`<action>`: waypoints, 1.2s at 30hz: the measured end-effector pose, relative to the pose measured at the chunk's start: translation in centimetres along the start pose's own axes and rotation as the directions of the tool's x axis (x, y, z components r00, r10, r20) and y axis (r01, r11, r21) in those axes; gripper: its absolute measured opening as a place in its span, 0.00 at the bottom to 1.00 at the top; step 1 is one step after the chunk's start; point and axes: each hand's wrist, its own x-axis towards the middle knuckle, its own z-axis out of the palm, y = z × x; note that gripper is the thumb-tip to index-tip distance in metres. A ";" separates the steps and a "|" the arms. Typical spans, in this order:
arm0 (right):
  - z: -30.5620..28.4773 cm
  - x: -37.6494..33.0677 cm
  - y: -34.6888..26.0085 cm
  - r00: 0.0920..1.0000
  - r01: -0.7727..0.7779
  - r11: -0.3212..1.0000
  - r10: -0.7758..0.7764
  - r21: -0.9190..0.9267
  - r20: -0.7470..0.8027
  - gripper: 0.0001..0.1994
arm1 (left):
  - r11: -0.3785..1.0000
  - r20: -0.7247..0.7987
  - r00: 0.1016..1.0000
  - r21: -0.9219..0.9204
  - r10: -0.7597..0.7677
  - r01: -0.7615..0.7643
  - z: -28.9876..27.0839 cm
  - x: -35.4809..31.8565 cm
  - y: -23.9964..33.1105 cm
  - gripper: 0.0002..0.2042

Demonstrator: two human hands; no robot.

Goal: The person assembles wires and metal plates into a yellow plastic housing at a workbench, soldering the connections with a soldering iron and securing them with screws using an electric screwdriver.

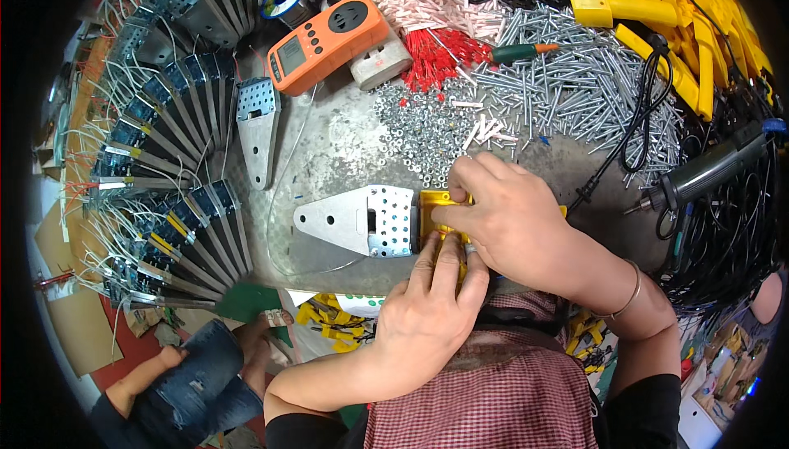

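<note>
A yellow plastic housing [427, 199] lies at the near edge of the table, mostly covered by my hands. My left hand [429, 305] holds its near side, fingers bent over the edge. From the right, my right hand [514, 215] reaches over it with thumb and fingers drawn together inside; whatever they pinch is hidden. Against the housing's left end sits a tapered metal plate [349, 219] with rows of holes in its wide part. A similar metal plate [258, 132] lies farther left, apart from both hands.
Beyond my hands spread loose nuts [423, 132], long screws [567, 79] and red-sleeved pieces [440, 54]. An orange plug-in meter [329, 42] stands behind. Wired metal assemblies [173, 243] line the left. Yellow frames [649, 9], a dark corded tool [715, 165] and black cables [711, 260] crowd the right. Another person [201, 375] sits lower left.
</note>
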 end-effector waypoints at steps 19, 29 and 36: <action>-6.8 -11.1 2.1 0.945 -0.322 0.879 0.323 -0.351 -0.056 0.14 | 0.975 -0.345 0.912 0.104 0.222 -0.197 1.9 1.5 -2.9 0.09; -5.7 -8.2 3.6 0.938 -0.335 0.938 0.341 0.095 -0.064 0.15 | 0.991 -0.467 0.874 0.087 0.132 -0.103 2.9 2.4 -2.5 0.22; -4.8 -8.8 4.6 0.970 -0.235 0.965 0.241 0.118 -0.042 0.13 | 0.941 -0.263 0.939 0.309 0.223 -0.137 2.2 2.4 -1.8 0.19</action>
